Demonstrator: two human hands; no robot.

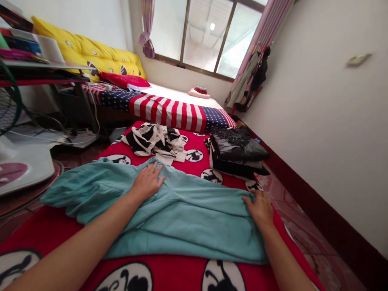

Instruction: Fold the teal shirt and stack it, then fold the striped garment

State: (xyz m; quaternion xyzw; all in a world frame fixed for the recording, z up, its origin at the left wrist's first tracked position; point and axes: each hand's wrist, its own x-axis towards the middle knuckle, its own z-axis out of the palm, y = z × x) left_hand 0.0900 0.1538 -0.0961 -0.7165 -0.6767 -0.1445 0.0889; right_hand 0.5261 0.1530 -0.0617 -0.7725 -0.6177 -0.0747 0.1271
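A teal garment (194,218) lies spread sideways across a red blanket (178,273) printed with black-and-white round figures. Its right part is fairly flat with a few creases, while the left end is bunched and wrinkled. Whether it is a top or trousers I cannot tell. My left hand (148,182) rests palm down on the garment near its far edge, fingers stretched out. At the garment's right end, my right hand (261,208) touches the far corner with thumb and fingers apart. Beyond the garment lies a crumpled black-and-cream garment (157,141).
Folded dark clothes (238,149) are stacked at the blanket's far right. Behind stands a bed (169,111) with a flag-patterned cover. A desk (51,66) and a fan (18,161) with loose cables are on the left. A white wall (327,121) borders the right side.
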